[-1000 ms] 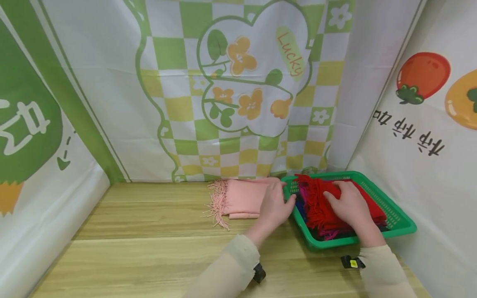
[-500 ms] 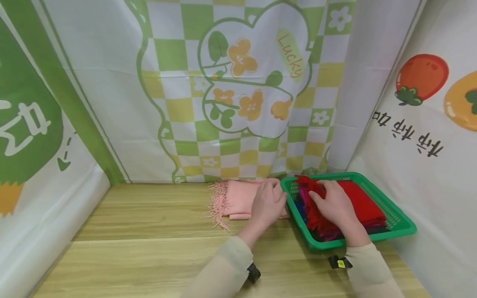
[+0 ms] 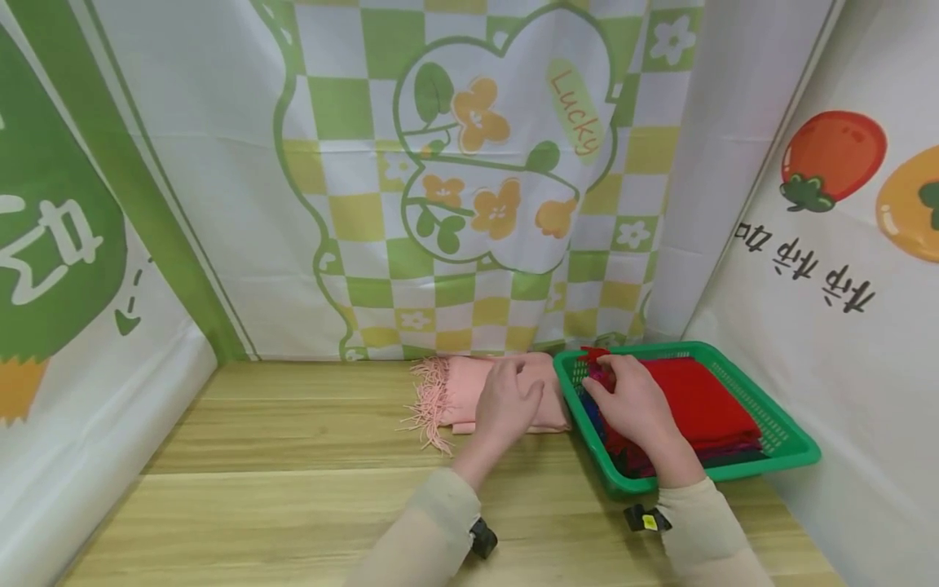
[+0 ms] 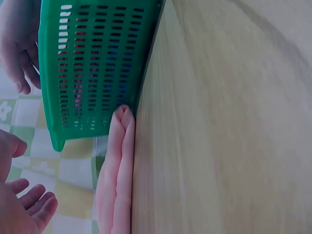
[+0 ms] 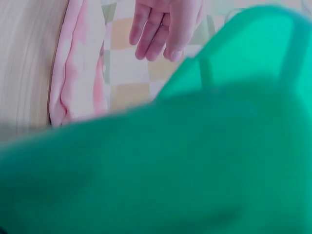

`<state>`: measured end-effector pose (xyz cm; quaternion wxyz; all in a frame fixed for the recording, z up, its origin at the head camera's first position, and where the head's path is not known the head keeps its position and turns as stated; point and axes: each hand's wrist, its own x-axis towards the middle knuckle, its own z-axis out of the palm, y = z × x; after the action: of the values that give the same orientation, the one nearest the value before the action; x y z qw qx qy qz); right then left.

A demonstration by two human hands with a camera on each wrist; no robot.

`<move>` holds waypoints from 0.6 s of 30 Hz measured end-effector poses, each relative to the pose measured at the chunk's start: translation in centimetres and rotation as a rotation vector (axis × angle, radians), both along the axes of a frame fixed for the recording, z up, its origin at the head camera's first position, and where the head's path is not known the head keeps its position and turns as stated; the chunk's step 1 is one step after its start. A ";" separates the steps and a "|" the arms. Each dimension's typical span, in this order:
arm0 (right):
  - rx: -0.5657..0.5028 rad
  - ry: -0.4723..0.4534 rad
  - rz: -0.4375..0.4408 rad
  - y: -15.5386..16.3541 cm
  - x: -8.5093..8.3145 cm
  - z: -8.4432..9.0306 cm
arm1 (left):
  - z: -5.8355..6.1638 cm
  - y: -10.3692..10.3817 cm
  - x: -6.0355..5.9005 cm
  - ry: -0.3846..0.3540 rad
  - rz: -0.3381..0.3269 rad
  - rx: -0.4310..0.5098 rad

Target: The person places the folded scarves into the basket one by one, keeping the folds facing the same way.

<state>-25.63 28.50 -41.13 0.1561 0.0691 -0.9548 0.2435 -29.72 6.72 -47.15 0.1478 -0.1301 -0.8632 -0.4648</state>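
A folded pink scarf point(image 3: 464, 387) with a fringed end lies on the table, left of a green plastic basket point(image 3: 756, 467). My left hand point(image 3: 506, 406) hovers over the scarf's right half; in the left wrist view its fingers point(image 4: 34, 200) are loosely spread and hold nothing. Inside the basket, a folded red scarf point(image 3: 707, 399) tops a stack of other cloths, with purple and dark blue showing at the left edge. Above the basket's left side is my right hand point(image 3: 632, 401), thumb and fingers apart, partly covering the red fringe. Basket wall fills most of the right wrist view.
The wooden table point(image 3: 279, 505) extends left and forward of the scarf. A checkered backdrop point(image 3: 469, 285) stands right behind scarf and basket. The printed right wall point(image 3: 873, 391) stands close to the basket's right side.
Both hands have moved left: the left from the basket's edge to over the pink scarf, the right from the red scarf's middle to its fringed end. The basket and scarves stay in place.
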 end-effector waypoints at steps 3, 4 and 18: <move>0.006 0.010 0.006 -0.8 0.1 0.0 | -0.1 -0.7 -0.1 0.001 0.012 -0.018; 0.009 0.011 0.011 -1.0 0.1 -0.1 | -0.1 -0.9 -0.1 0.003 0.015 -0.020; -0.015 -0.037 0.083 -5.1 0.6 -0.6 | -1.0 -3.9 -0.9 -0.018 0.081 -0.052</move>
<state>-25.08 23.41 -41.68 0.1285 0.1032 -0.9520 0.2580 -30.63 2.78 -48.14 0.1554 -0.0949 -0.8808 -0.4372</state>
